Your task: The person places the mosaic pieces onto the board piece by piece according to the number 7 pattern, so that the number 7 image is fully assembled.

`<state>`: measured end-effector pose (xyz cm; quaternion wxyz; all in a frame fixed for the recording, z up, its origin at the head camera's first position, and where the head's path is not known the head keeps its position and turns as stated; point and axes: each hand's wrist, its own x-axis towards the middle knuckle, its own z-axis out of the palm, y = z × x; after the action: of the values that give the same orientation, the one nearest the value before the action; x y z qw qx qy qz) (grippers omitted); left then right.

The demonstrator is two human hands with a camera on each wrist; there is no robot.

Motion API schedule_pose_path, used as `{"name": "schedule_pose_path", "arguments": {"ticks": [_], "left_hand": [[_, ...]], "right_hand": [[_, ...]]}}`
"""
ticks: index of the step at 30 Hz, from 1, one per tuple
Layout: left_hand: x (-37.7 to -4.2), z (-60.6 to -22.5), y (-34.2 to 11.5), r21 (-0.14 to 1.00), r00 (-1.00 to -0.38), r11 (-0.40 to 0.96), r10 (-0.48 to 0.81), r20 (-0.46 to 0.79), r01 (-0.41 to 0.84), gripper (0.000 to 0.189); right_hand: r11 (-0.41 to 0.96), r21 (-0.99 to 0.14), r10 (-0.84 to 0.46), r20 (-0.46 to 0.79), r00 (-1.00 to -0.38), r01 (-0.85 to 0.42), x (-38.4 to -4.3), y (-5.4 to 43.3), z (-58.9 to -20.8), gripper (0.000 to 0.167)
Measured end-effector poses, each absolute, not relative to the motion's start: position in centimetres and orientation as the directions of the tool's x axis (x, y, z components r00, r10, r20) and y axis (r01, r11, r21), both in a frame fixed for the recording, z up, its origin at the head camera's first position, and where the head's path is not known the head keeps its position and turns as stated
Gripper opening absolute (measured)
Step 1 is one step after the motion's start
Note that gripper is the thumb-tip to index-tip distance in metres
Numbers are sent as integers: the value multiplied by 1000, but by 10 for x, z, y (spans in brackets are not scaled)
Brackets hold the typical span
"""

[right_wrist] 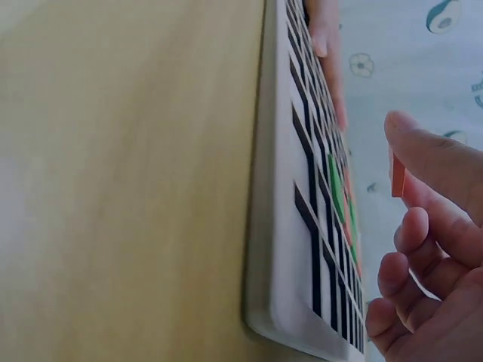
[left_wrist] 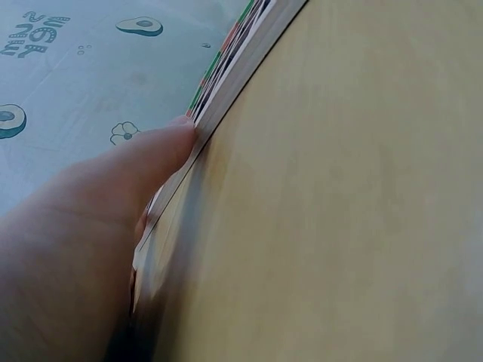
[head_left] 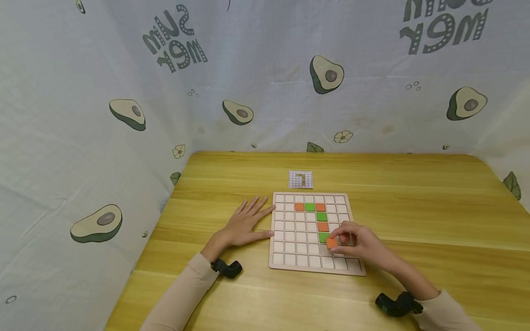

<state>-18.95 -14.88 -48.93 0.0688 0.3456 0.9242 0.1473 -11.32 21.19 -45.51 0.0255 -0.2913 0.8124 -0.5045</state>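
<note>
Between thumb and forefinger, my right hand [head_left: 357,240] pinches an orange square tile [head_left: 331,242] over the lower right part of a wooden grid board [head_left: 290,259]. In the right wrist view the tile [right_wrist: 398,177] appears edge-on, apart from the board [right_wrist: 264,286]. Orange and green tiles lie in the grid: a short row near the top, then a column running down from its right end, with a green tile [head_left: 324,237] lowest. My left hand [head_left: 244,225] lies flat with spread fingers, its thumb and fingertips touching the board's left edge; the left wrist view shows the thumb [left_wrist: 162,151] against that edge.
A small printed card [head_left: 301,179] with a coloured grid pattern lies just behind the board. All of this is on a wooden table [head_left: 434,207]. A white curtain [head_left: 273,92] with avocado prints hangs behind and at the sides. Each wrist wears a black camera band [head_left: 227,268].
</note>
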Motion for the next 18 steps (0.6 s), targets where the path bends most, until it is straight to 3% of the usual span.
{"name": "schedule_pose_path", "arguments": {"ticks": [5,11,18], "left_hand": [[-189,-488,-148,329,-754,719,657,-30,613,79],[-190,-488,-148,318,-759,729,650,-44,606,79],[-189,-489,-148,320,-757,726,652,-41,609,79]], "right_hand": [[316,-870,-497,189,-847,-380,-112,207,-460,20],[410,-854,-466,106,-879,-320,-110,202,-462,22],[480,-812,-449,99,-888,-333,-110,198,-462,22]]}}
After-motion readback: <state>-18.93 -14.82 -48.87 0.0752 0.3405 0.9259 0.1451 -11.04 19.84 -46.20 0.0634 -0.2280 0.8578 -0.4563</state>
